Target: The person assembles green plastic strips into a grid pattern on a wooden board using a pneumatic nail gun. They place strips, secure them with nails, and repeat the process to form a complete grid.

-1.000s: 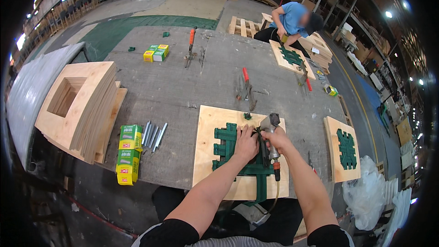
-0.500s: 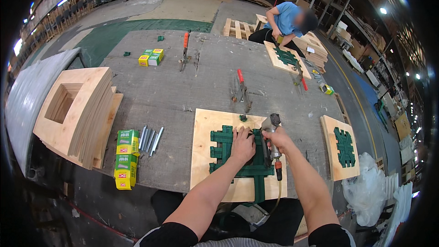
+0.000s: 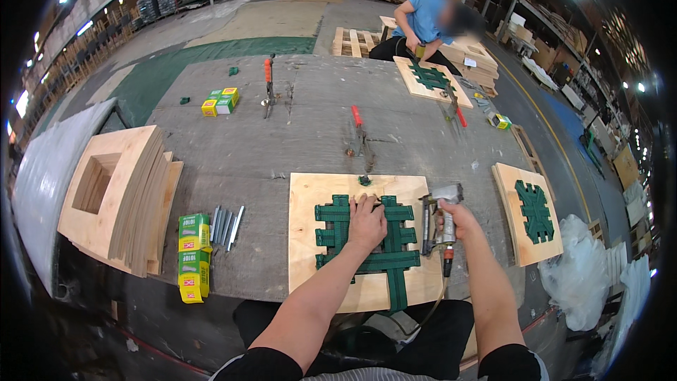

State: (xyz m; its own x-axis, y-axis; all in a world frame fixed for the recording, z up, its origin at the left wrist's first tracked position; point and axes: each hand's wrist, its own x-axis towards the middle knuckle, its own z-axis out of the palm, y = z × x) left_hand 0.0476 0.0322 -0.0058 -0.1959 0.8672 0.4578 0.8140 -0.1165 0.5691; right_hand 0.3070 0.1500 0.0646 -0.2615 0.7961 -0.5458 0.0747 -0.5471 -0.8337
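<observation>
Straps (image 3: 386,262) are best flattened by the left hand (image 3: 368,224), fingers half-open, pinch unclear; the staple gun (image 3: 447,229) is clasped by the curled right hand (image 3: 464,221).

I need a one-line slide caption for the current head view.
Left hand resting on green webbing over a plywood panel, right hand holding a hose-fed tool beside the webbing.

Beyond the fingers (image 3: 362,204) of the left hand (image 3: 368,226) a clamp (image 3: 362,142) obstructs, rightward a staple gun (image 3: 444,193), while leftward bare tabletop (image 3: 265,219) gives passage before the staples (image 3: 224,228).
</observation>
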